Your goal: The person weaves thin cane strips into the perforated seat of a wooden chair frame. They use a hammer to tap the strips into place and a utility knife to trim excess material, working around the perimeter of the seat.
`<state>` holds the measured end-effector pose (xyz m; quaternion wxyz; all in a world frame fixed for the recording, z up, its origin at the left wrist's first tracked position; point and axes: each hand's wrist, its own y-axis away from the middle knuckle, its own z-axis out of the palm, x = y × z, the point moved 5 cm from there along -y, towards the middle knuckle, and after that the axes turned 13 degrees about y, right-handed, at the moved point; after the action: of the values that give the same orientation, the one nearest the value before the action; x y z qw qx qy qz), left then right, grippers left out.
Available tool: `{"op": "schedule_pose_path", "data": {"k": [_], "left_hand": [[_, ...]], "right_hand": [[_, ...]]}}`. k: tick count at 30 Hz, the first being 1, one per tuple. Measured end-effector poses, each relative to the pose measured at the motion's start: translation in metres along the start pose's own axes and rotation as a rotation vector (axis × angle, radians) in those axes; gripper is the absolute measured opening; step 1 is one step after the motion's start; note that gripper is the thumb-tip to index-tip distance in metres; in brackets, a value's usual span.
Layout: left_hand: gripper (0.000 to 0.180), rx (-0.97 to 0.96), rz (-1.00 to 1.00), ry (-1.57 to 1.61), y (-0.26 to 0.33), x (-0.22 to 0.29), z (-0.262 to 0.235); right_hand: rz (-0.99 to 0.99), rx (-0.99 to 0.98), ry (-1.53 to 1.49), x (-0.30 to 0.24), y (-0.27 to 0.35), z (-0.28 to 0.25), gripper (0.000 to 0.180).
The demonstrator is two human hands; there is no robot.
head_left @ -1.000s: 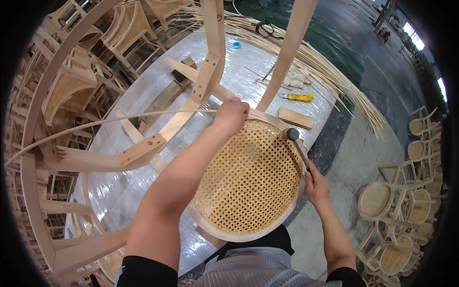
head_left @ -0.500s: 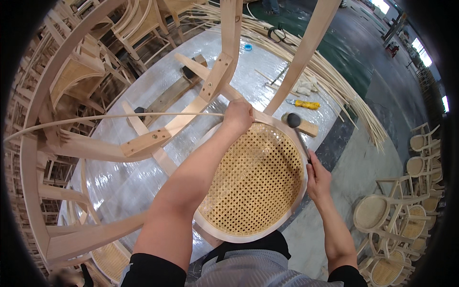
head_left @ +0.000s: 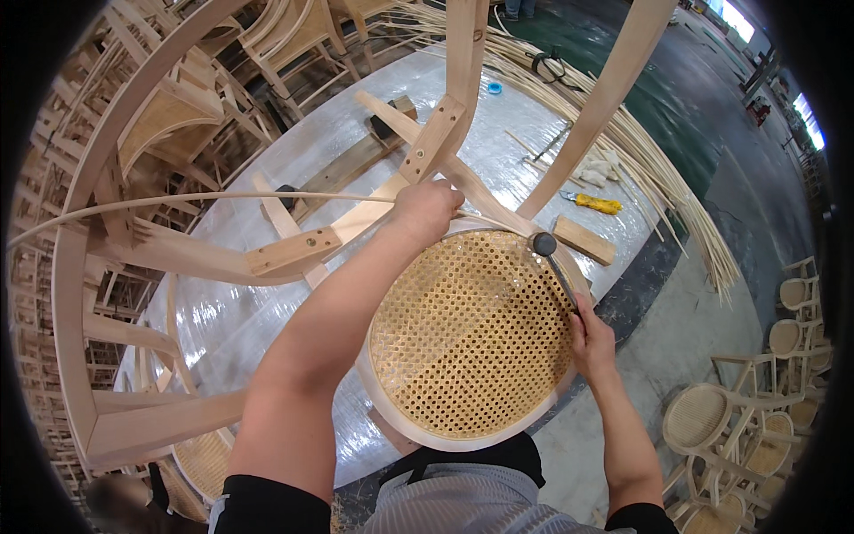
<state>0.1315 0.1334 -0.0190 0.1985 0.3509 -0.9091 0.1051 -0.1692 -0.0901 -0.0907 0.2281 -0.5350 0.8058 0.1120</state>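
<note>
— What's in hand here?

— A round cane seat (head_left: 471,334), woven with open holes and set in a pale wooden ring. It lies flat on the edge of a plastic-covered table (head_left: 222,303), right in front of the person, with the chair's bare wooden legs (head_left: 463,53) sticking up over the far side.

— And the hands?

— The left hand (head_left: 427,209) is closed at the far rim of the seat, pinching a long thin cane strip (head_left: 196,200) that trails off to the left. The right hand (head_left: 592,338) is wrapped around the handle of a hammer (head_left: 551,258), whose dark round head sits at the rim on the far right side.

— How would you do this bit well?

— My guess is that the strip is being seated along the edge. I'd keep the left hand close to the spot being worked so the strip stays lined up, and use short, light taps on the edge, not on the weave, which looks easy to break. Fingers should stay clear of the hammer head.

— Anything else about?

— A yellow-handled tool (head_left: 592,203) and a wooden block (head_left: 583,238) lie on the table beyond the hammer, a bundle of cane strips (head_left: 658,178) trails off the far side, and finished round-seated chairs (head_left: 712,418) stand on the floor to the right.
</note>
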Motion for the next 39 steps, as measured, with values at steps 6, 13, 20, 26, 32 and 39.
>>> {"op": "schedule_pose_path", "data": {"k": [6,13,20,26,32,39], "left_hand": [[0.008,0.062,-0.191,0.208,0.033,-0.01,0.014],[0.013,0.123,-0.379,0.284,0.044,-0.014,0.02],[0.014,0.206,-0.357,0.281,0.046,-0.014,0.024],[0.011,0.233,-0.333,0.316,0.045,-0.013,0.027],[0.013,0.05,-0.317,0.131,0.061,-0.026,0.005],[0.031,0.037,-0.318,-0.025,0.106,-0.037,-0.006]], "right_hand": [[-0.003,-0.037,0.008,-0.004,0.0,-0.004,0.043],[-0.27,0.199,-0.063,-0.044,-0.007,-0.02,0.047],[-0.216,-0.017,0.149,-0.045,-0.034,-0.018,0.05],[-0.273,0.066,0.124,-0.05,-0.035,-0.017,0.047],[-0.202,-0.066,0.166,-0.046,-0.051,-0.001,0.044],[-0.155,-0.118,0.11,-0.044,-0.049,0.0,0.044]]}}
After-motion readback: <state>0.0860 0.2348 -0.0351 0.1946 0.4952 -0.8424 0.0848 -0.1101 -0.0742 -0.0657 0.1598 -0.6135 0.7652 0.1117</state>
